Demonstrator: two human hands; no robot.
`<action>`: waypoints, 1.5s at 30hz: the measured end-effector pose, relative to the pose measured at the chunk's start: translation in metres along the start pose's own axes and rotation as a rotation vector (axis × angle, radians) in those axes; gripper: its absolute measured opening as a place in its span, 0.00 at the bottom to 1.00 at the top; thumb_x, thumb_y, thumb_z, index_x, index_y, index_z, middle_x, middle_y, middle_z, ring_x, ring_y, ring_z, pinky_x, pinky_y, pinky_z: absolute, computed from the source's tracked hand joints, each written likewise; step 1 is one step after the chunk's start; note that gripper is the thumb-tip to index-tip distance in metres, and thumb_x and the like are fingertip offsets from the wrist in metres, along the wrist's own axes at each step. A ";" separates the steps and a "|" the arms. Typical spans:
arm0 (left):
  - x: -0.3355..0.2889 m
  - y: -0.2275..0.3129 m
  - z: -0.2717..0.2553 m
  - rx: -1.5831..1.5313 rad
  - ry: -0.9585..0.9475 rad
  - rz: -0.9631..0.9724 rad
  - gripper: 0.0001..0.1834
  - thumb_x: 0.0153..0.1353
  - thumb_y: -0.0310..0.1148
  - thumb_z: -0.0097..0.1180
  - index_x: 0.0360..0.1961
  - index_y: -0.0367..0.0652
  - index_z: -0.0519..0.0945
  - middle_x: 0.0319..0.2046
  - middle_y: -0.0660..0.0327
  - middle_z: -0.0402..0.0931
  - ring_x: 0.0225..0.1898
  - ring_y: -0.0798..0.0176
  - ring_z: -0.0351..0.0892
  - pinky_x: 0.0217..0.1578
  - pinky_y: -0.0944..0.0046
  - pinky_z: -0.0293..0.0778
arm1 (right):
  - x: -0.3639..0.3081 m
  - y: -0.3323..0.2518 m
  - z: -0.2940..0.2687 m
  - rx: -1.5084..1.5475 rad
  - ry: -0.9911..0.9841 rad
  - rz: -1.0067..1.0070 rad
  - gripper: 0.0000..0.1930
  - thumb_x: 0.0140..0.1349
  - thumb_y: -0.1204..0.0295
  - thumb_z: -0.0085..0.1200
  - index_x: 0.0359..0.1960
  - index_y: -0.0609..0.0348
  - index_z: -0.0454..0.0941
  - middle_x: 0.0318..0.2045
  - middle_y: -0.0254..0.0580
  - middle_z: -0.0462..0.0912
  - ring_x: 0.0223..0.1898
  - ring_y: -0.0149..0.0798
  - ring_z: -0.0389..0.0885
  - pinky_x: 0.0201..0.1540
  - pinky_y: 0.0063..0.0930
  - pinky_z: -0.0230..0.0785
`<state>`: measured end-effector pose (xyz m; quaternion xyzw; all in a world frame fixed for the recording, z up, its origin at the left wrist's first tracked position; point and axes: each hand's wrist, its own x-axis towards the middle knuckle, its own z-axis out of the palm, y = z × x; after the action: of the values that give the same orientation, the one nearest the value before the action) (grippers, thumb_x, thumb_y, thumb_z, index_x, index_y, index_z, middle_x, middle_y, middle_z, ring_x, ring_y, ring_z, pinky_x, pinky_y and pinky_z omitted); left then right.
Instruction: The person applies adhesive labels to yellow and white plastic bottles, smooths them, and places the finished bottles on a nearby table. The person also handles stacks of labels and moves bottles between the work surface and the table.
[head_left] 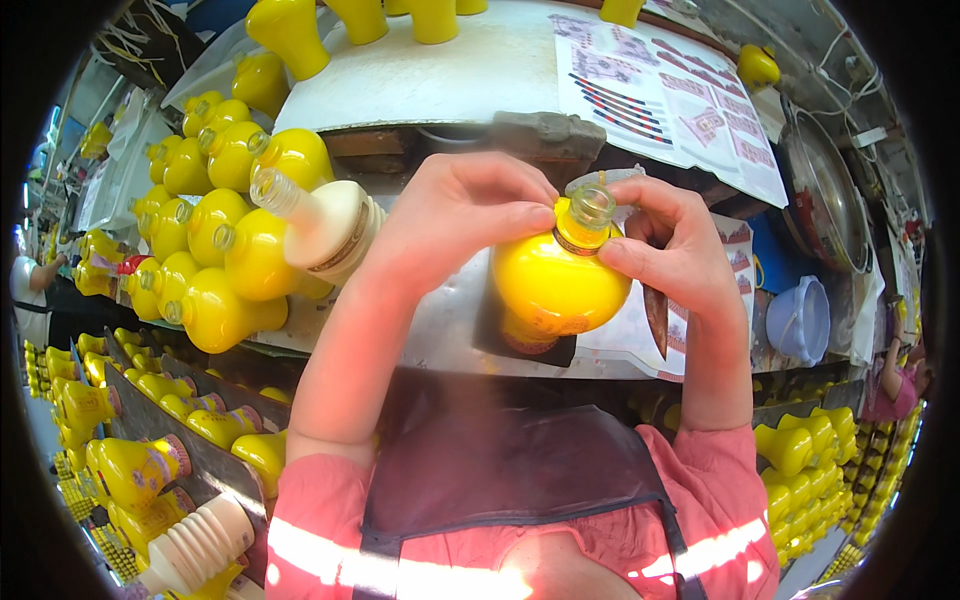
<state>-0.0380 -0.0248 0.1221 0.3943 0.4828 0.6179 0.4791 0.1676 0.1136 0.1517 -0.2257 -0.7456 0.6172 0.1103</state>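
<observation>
At the middle of the surface (450,330), a round-bodied yellow bottle (563,285) with a clear glass neck stands between the person's two hands, its mouth toward the far side and its narrower foot toward the near side. The left hand (475,205) comes to the left of the neck with bent fingers and thumb drawn close together; whether anything is pinched between their tips cannot be told. The right hand (682,240) grips the bottle from the right, thumb pressed against the shoulder and fingers curled about the neck. A dark patterned band (579,243) encircles the base of the neck. Below the right hand is a brown pointed strip (655,320). Just beyond the left forearm, a cream bottle (333,232) with a ribbed body leans among the things on the left, beside a cluster of yellow bottles (262,255) whose glass necks point mostly left. On the far side, more yellow vessels stand on a white board (430,90), with printed sheets (690,110) at its right. Farther right are a round metal pan (830,190) and a pale blue bucket (798,320). Near left, racks carry rows of yellow bottles, beside a second cream ribbed bottle (205,540); near right, further yellow bottles (805,480) are massed together. Nearest are a dark apron (510,465) and pink sleeves (320,510).
</observation>
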 end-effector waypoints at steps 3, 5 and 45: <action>0.003 0.002 -0.003 0.040 -0.033 -0.029 0.06 0.57 0.24 0.69 0.35 0.35 0.86 0.41 0.61 0.83 0.39 0.72 0.81 0.42 0.70 0.77 | -0.004 0.001 0.001 0.056 0.029 0.036 0.18 0.57 0.71 0.66 0.50 0.62 0.80 0.16 0.33 0.78 0.09 0.24 0.72 0.11 0.19 0.59; 0.005 0.002 -0.005 0.063 -0.049 -0.054 0.06 0.58 0.24 0.69 0.37 0.36 0.86 0.41 0.62 0.83 0.37 0.73 0.80 0.41 0.71 0.76 | -0.006 0.000 0.002 0.094 0.018 0.056 0.18 0.58 0.72 0.65 0.50 0.63 0.80 0.17 0.34 0.78 0.09 0.25 0.72 0.11 0.19 0.60; -0.021 0.017 0.055 0.570 0.247 0.279 0.16 0.55 0.27 0.72 0.46 0.37 0.85 0.39 0.64 0.83 0.45 0.71 0.79 0.48 0.69 0.76 | -0.024 -0.004 0.012 0.158 0.033 0.058 0.09 0.67 0.69 0.62 0.39 0.57 0.75 0.20 0.26 0.78 0.18 0.15 0.71 0.19 0.11 0.58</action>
<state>0.0150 -0.0341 0.1508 0.4968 0.6319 0.5608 0.1985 0.1829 0.0912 0.1560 -0.2479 -0.6859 0.6732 0.1221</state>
